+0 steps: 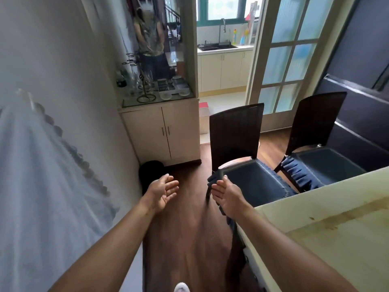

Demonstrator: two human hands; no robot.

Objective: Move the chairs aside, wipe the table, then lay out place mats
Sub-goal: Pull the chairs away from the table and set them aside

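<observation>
Two dark woven chairs with blue seat cushions stand along the far side of a pale yellowish table (328, 224) at the right. The nearer chair (236, 131) is at the table's corner, the further chair (315, 121) beside it. My left hand (163, 191) is held out over the wood floor, palm up, fingers apart and empty. My right hand (226, 194) is also empty, fingers spread, just in front of the nearer chair's cushion edge and not gripping it. The table top shows brownish stains. No cloth or place mats are in view.
A cream cabinet (162, 133) with a glass top holding glasses stands against the left wall. A black round object (150, 170) sits on the floor at its foot. Beyond is a kitchen doorway with a glass-paned door (288, 60). A dark bench (362, 131) lies behind the chairs.
</observation>
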